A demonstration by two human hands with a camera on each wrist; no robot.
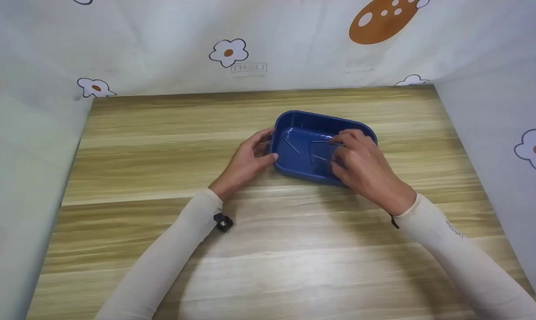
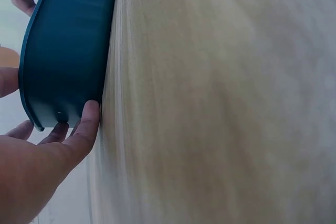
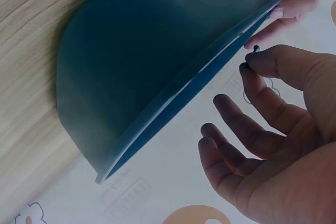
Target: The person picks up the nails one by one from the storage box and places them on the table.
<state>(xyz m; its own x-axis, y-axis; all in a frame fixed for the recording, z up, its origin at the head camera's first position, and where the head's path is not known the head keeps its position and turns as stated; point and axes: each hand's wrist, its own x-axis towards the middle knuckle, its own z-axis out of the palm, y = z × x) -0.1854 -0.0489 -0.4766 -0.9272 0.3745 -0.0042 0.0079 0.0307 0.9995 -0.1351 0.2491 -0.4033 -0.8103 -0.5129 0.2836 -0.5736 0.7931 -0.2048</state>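
Note:
A blue tray (image 1: 303,171) with raised walls and rounded corners stands on the table. My left hand (image 1: 246,162) grips its left end, the thumb at the rim and the other fingers along the outer wall, as the left wrist view (image 2: 39,166) also shows. Over the tray's right half, my right hand (image 1: 363,162) pinches a thin dark rod (image 3: 256,49) between thumb and index finger; most of it is hidden there. Inside the tray lie a thin silvery rod (image 1: 291,145) and another pale one (image 1: 320,158). A dark L-shaped rod (image 1: 311,152) shows beside the right fingertips.
Wood-patterned table surface (image 1: 294,249) surrounds the tray. White sheeting (image 1: 170,49) with flower prints hangs behind the table and at both sides. A small black camera (image 1: 223,222) sits on the left wrist.

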